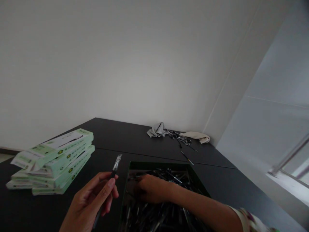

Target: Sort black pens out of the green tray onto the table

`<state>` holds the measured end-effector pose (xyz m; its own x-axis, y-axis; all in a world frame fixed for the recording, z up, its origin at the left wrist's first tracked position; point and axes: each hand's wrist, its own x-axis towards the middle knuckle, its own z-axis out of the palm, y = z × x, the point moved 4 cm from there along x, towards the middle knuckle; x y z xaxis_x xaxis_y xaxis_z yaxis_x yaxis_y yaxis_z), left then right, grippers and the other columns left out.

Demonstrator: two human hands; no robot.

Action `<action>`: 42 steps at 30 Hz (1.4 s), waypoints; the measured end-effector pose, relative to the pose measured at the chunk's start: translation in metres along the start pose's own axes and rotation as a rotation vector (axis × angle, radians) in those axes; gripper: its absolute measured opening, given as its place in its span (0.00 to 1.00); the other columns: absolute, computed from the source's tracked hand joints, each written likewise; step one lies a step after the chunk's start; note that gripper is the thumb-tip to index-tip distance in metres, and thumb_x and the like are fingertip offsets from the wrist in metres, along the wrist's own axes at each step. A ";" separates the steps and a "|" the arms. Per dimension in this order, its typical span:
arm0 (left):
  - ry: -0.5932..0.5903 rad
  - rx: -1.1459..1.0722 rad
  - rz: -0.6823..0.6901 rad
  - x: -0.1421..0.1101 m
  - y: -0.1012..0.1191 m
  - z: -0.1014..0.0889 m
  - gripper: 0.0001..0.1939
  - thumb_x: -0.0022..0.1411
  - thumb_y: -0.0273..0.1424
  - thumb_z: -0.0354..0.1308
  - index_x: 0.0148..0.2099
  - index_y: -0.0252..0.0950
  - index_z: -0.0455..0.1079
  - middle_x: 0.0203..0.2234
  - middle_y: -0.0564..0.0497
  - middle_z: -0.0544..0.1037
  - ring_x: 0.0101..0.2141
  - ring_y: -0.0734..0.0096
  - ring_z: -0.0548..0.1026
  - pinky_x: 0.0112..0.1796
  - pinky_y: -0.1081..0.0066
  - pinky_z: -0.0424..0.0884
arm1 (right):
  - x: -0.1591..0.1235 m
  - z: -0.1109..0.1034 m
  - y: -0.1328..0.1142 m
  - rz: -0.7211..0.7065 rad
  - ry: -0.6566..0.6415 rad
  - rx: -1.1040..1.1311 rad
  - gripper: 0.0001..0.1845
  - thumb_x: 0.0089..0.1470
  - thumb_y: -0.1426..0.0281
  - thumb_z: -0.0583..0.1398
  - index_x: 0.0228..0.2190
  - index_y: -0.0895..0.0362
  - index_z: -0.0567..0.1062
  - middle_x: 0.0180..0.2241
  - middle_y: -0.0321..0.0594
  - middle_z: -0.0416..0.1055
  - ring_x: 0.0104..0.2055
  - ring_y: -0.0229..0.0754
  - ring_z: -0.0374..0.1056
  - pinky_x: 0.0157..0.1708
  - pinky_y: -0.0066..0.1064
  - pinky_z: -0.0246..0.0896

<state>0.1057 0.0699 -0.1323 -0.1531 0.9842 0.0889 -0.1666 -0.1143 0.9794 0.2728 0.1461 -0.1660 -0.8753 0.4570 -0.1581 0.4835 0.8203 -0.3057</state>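
Observation:
My left hand (93, 199) holds a thin dark pen-like knife (113, 172) upright, its metal tip pointing up and to the right, just left of a dark tray. My right hand (151, 190) reaches from the right into that dark green tray (156, 165), palm down on a heap of several dark pens or blades (154, 217). Whether its fingers grip one of them is hidden. The tray sits on a black table (116, 135).
A stack of several pale green flat boxes (54, 159) lies at the left on the table. At the far corner lie a grey cloth (156, 129), a beige cloth (196, 136) and scattered dark tools (182, 141). White walls close the back and right.

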 end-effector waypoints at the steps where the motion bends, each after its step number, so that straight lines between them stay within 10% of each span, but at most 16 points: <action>1: 0.001 0.001 0.001 0.000 0.001 0.000 0.19 0.50 0.48 0.65 0.37 0.39 0.72 0.19 0.57 0.75 0.16 0.79 0.66 0.17 0.80 0.60 | 0.001 0.000 0.001 0.010 -0.007 -0.008 0.05 0.51 0.77 0.58 0.29 0.60 0.76 0.31 0.42 0.74 0.34 0.41 0.69 0.32 0.28 0.59; 14: -0.022 0.083 0.059 0.001 -0.002 0.003 0.21 0.55 0.50 0.59 0.38 0.37 0.71 0.17 0.57 0.72 0.13 0.84 0.55 0.15 0.81 0.48 | -0.032 -0.057 0.000 0.200 0.213 0.100 0.04 0.52 0.73 0.61 0.31 0.61 0.76 0.26 0.35 0.71 0.28 0.35 0.65 0.27 0.22 0.55; 18: 0.008 0.193 0.104 -0.002 -0.006 0.008 0.19 0.55 0.49 0.59 0.38 0.38 0.75 0.15 0.57 0.70 0.18 0.76 0.65 0.20 0.78 0.60 | -0.055 -0.072 -0.021 0.218 0.286 0.333 0.04 0.52 0.71 0.61 0.30 0.60 0.75 0.23 0.30 0.66 0.24 0.32 0.61 0.24 0.20 0.54; 26: -0.413 0.220 0.011 -0.002 -0.018 0.032 0.18 0.56 0.47 0.59 0.32 0.38 0.79 0.24 0.53 0.79 0.30 0.63 0.74 0.32 0.72 0.68 | -0.071 -0.076 -0.070 0.115 0.459 0.364 0.04 0.49 0.78 0.61 0.26 0.58 0.72 0.26 0.31 0.66 0.28 0.32 0.61 0.27 0.21 0.53; 42: -0.536 0.489 0.140 -0.005 -0.021 0.041 0.17 0.61 0.42 0.54 0.33 0.35 0.76 0.22 0.55 0.74 0.25 0.69 0.69 0.27 0.75 0.61 | -0.066 -0.075 -0.082 0.061 0.514 0.444 0.16 0.54 0.70 0.59 0.45 0.57 0.73 0.36 0.38 0.73 0.33 0.36 0.68 0.32 0.23 0.60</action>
<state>0.1502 0.0733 -0.1460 0.3769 0.9100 0.1726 0.2916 -0.2935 0.9104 0.2913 0.0747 -0.0603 -0.6776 0.6932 0.2458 0.3852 0.6192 -0.6843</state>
